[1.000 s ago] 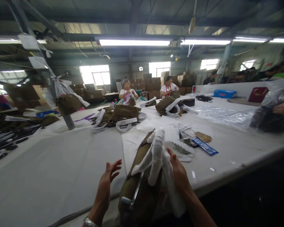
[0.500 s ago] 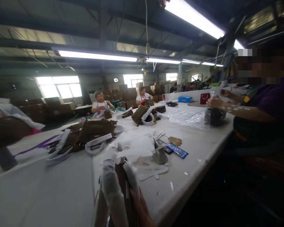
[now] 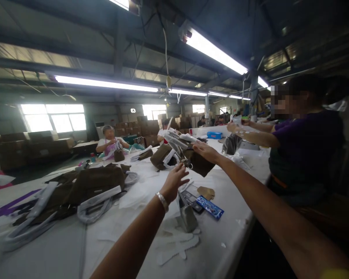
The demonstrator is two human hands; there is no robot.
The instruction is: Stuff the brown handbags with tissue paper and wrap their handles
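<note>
Bag (image 3: pixel 203 162) was low and close to the body half a second ago; now it's out at arm's length over the table (image 3: pixel 212 244), tilted, just in front of another bag (image 3: pixel 159 158). Right hand (image 3: pixel 206 152) grasps its upper side; left hand (image 3: pixel 173 183) is loosely spread by the ring (image 3: pixel 189 166), contact unclear. My read: close handling is paused, right hand carrying the load.
</note>
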